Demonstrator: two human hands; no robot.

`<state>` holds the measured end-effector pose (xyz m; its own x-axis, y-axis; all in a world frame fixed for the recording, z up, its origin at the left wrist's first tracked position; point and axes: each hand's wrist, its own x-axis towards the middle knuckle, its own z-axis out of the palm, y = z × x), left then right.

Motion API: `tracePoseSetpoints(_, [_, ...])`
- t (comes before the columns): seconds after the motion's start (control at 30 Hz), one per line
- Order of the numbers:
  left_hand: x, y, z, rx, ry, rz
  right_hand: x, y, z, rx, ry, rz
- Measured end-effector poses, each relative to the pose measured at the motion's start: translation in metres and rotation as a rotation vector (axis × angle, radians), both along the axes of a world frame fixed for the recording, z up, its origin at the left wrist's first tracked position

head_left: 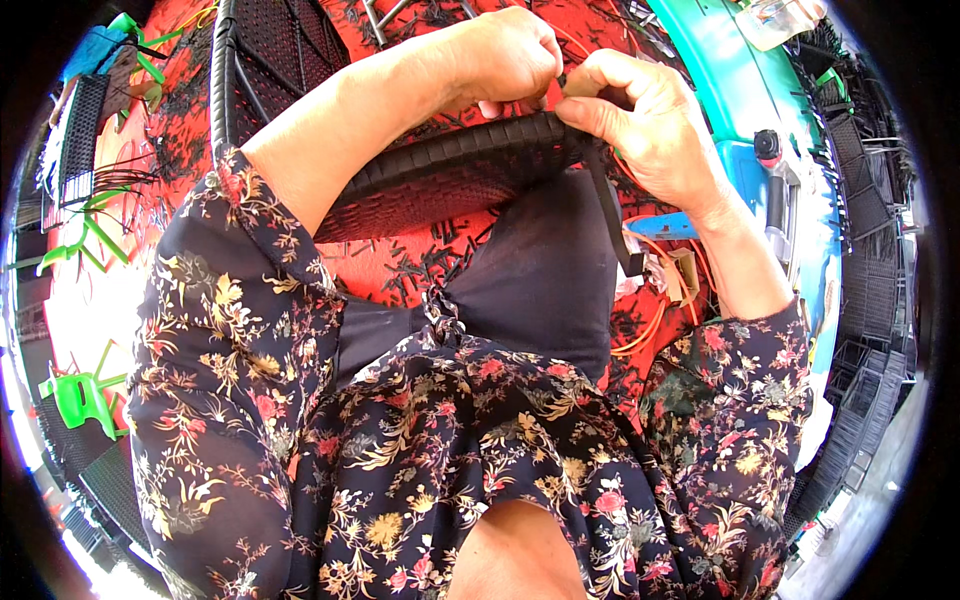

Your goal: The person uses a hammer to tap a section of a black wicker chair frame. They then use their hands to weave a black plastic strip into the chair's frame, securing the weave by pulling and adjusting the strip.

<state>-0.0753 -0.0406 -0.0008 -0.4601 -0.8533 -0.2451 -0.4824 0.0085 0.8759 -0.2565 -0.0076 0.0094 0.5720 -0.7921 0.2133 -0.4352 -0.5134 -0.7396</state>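
Observation:
A black woven chair piece (440, 165) lies across my lap, its rounded rim wrapped in flat strip. Above the rim's right end my left hand (505, 60) is closed with its fingers curled under; what it holds is hidden. Facing it, my right hand (650, 125) pinches thumb against forefinger on a thin dark strip at the rim's corner. From that corner a black flat strip (605, 205) hangs down beside my right knee, bent at its lower end. The two hands are close together, with a small gap between them.
Red floor covering (375, 270) is strewn with short black strip scraps. Another black woven panel (285, 50) stands at the far left. At right, a pneumatic hand tool (775, 190) rests by blue and teal plastic surfaces, with orange cord (650, 325) nearby. Green plastic stools (85, 400) stand left.

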Motion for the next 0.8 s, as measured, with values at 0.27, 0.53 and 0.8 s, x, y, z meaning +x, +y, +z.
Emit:
tracePoseSetpoints(0.27, [-0.001,0.004,0.002,-0.079,0.013,0.098,-0.009,-0.005,-0.002,0.104,-0.057,-0.005])
tracePoseSetpoints(0.53, [0.001,0.004,0.007,0.029,0.048,0.054,-0.007,-0.008,0.002,0.086,0.015,0.074])
tracePoseSetpoints(0.8, [0.011,-0.001,-0.014,0.287,0.331,-0.162,-0.010,0.002,0.002,0.024,0.019,0.055])
